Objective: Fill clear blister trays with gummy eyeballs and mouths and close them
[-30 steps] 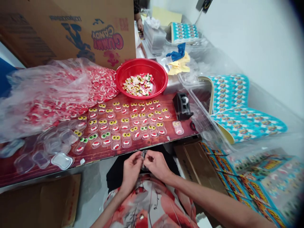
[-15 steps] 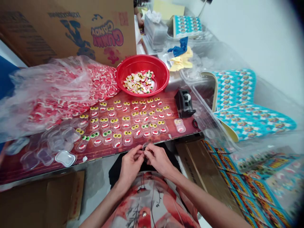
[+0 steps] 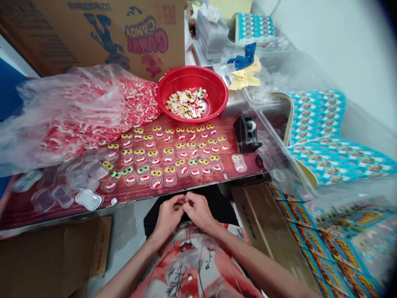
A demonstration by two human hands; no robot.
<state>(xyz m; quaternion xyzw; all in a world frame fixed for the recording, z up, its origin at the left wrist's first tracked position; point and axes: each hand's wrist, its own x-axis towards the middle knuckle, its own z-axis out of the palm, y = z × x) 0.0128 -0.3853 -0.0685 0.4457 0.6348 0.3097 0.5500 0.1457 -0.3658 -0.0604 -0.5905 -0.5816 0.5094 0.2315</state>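
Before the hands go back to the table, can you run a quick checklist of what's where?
1. Left hand and right hand together over the lap, fingertips touching: ok.
2. What the grip holds: cannot tell, hidden between the fingers.
3. Filled clear cases in rows on the red table: ok.
4. Red bowl holds loose candies: ok.
5. Empty clear cases piled at left: ok.
6. Tape dispenser upright beside the rows: ok.
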